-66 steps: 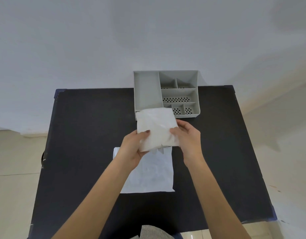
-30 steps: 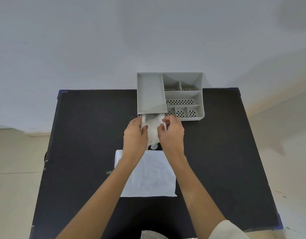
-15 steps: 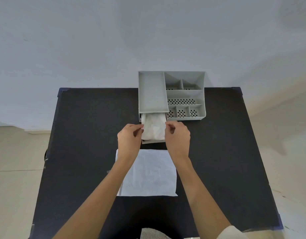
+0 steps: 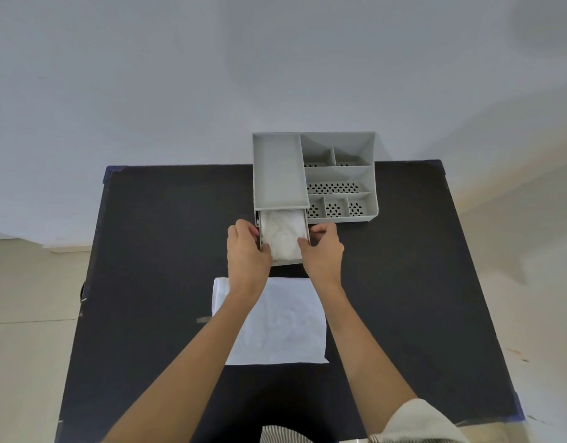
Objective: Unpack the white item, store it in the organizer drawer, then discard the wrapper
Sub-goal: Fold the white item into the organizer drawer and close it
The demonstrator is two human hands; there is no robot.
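**White item lies in the open drawer**

The white item [image 4: 283,236] lies crumpled inside the pulled-out drawer [image 4: 287,262] of the grey organizer [image 4: 343,177]. The left hand [image 4: 247,252] and right hand [image 4: 323,252] grip the drawer's two sides, fingers curled on its walls. The flat white wrapper [image 4: 285,327] lies on the black table [image 4: 154,251], just before the drawer.
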